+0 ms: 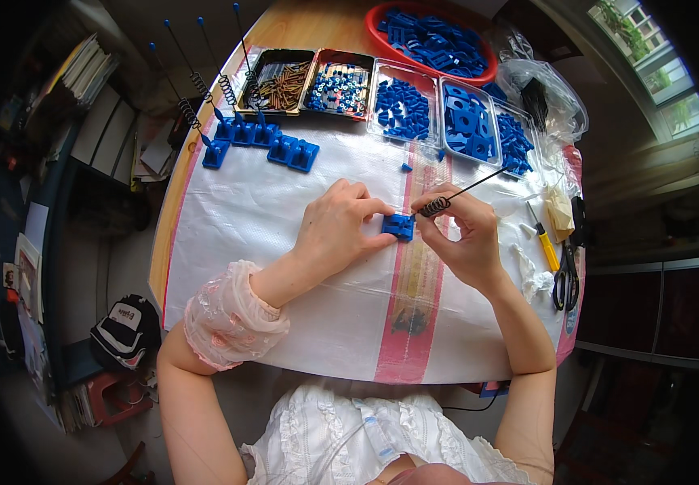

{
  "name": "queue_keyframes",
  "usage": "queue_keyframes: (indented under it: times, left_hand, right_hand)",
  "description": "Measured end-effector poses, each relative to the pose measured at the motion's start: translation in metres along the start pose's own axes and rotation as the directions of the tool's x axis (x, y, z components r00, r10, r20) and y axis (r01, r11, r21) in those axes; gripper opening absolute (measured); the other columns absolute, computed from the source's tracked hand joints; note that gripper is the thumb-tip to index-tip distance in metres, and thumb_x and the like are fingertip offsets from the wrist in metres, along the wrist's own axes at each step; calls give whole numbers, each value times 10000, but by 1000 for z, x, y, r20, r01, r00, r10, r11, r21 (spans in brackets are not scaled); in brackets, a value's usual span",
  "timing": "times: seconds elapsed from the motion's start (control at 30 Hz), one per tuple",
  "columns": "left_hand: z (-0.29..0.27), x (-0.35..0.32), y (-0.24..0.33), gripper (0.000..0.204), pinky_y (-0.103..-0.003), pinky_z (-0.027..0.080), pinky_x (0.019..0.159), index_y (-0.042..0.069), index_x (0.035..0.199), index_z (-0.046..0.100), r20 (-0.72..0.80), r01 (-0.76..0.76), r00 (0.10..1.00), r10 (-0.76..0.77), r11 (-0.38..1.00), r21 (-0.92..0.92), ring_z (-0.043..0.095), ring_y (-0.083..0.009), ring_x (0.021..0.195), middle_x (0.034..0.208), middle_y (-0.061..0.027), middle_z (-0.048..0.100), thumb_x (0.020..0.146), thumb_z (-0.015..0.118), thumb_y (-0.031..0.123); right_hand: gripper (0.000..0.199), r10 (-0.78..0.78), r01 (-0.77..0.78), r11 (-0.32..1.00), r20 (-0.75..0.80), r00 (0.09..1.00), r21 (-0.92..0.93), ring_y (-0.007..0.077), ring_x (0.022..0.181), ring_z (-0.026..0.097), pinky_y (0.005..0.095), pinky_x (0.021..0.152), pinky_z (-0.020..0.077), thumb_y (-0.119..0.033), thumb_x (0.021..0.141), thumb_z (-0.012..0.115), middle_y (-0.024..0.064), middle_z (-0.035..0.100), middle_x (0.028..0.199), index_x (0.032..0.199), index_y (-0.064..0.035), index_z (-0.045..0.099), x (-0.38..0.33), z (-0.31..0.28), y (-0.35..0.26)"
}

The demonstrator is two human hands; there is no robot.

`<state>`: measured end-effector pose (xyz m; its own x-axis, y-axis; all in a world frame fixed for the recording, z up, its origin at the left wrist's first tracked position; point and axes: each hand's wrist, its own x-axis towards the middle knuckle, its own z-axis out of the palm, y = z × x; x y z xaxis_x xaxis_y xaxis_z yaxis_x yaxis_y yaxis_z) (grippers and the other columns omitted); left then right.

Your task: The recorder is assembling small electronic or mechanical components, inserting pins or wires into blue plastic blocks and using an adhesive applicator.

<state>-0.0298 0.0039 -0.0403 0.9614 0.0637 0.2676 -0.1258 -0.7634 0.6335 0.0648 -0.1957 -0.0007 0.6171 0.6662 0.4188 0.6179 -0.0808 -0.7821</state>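
Observation:
At the middle of the table, a small blue plastic base (398,228) rests on the white woven sheet. My left hand (332,225) pinches its left side between thumb and fingers. My right hand (469,236) grips a black coil spring with a thin rod (433,207), whose long end points up and to the right. The spring's lower end is close to the base's right edge; fingers hide whether it sits inside. Just beyond lies a loose small blue piece (407,168). Several assembled blue bases with upright springs (240,132) stand at the far left.
Along the back are trays of brass-coloured screws (282,85), small blue-and-white parts (337,87) and blue pieces (403,109). Behind them stands a red basin (491,69) of blue parts. A yellow cutter (547,249) and black scissors (564,279) lie at the right.

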Motion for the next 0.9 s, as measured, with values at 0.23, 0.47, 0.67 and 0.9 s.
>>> queue_keyframes:
  times: [0.23, 0.47, 0.67, 0.9]
  left_hand:
    - [0, 0, 1, 288, -367, 526, 786, 230, 1043, 828, 7, 3, 1000, -3, 1000, 3, 614, -210, 906, 864, -15, 622, 783, 897, 336]
    - [0, 0, 0, 291, -363, 528, 782, 229, 1047, 828, 2, -7, 1000, 7, 1000, 5, 613, -206, 905, 872, -13, 623, 778, 903, 312]
    - [0, 0, 0, 299, -361, 527, 787, 233, 1052, 826, 11, 0, 1000, 0, 1000, 0, 610, -201, 911, 872, -9, 620, 772, 906, 301]
    - [1, 0, -1, 302, -361, 521, 787, 236, 1057, 820, 8, -11, 1000, 11, 1000, 9, 603, -198, 903, 866, -2, 617, 775, 904, 306]
  right_hand:
    - [168, -6, 6, 1000, 5, 1000, -17, 191, 802, 742, 299, 724, 567, 49, 818, 784, 115, 750, 915, 983, 22, 761, 0, -1, 0]
    - [157, -2, 2, 1000, 4, 1000, -17, 186, 799, 739, 299, 723, 566, 50, 819, 782, 115, 747, 914, 972, 26, 754, 0, -1, -1]
    - [214, 42, -40, 999, 66, 997, -18, 168, 922, 714, 283, 828, 576, 153, 823, 697, 108, 728, 992, 1008, 53, 735, -1, -4, -4]
    - [212, 54, -52, 998, 69, 996, -23, 165, 926, 715, 283, 834, 576, 152, 823, 692, 106, 729, 993, 1004, 50, 737, -1, -4, -5]
